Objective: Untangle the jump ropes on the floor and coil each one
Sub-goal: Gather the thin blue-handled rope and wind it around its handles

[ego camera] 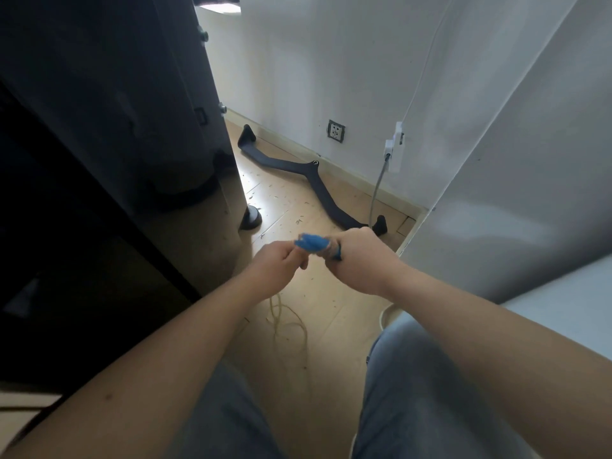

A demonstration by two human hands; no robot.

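Observation:
A blue jump rope (pixel 311 244), blurred by motion, is bunched between my two hands above the wooden floor. My left hand (pixel 281 263) pinches its left end with curled fingers. My right hand (pixel 356 256) grips the other part, with the rope seemingly wound round the fingers and a dark handle end poking out below. A thin yellowish jump rope (pixel 287 321) lies in loose loops on the floor under my left forearm, running back between my knees.
A curved black metal bar (pixel 298 167) lies on the floor by the baseboard. A grey cable (pixel 377 190) hangs from a white plug on the wall. A dark cabinet stands at left, a white panel at right. My jeans-clad knees fill the foreground.

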